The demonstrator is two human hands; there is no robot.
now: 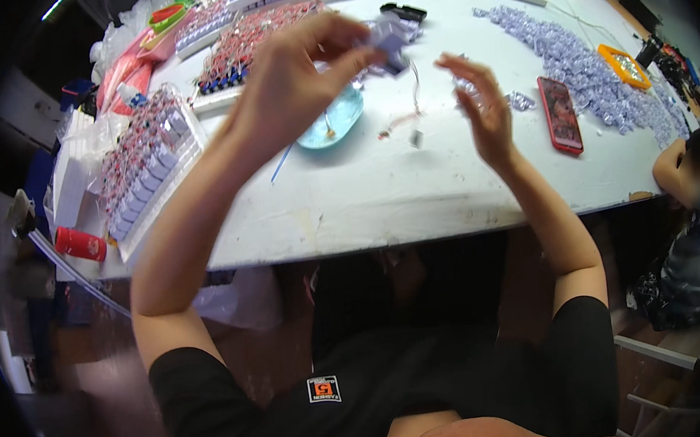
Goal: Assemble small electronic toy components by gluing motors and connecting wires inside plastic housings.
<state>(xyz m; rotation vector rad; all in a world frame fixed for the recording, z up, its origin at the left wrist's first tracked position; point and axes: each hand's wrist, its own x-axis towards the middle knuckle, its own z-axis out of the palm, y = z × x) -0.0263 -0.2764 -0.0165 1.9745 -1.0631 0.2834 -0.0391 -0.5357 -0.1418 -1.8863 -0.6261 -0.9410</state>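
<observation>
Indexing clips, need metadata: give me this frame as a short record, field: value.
Left grip: closed on a pale lavender part, motion-blurred
Right grip: open, nothing visibly held
Surface: white table
Near left grip: light-blue dish
Right of right grip: red-edged phone, heap of small lavender parts
Far left: red can
Other person: right edge of view

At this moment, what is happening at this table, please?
The person's left hand pinches a blurred lilac item above the white table. The right hand is open and looks empty. A blue dish stands near the left hand; a red phone lies between the right hand and a heap of lilac pieces.
</observation>
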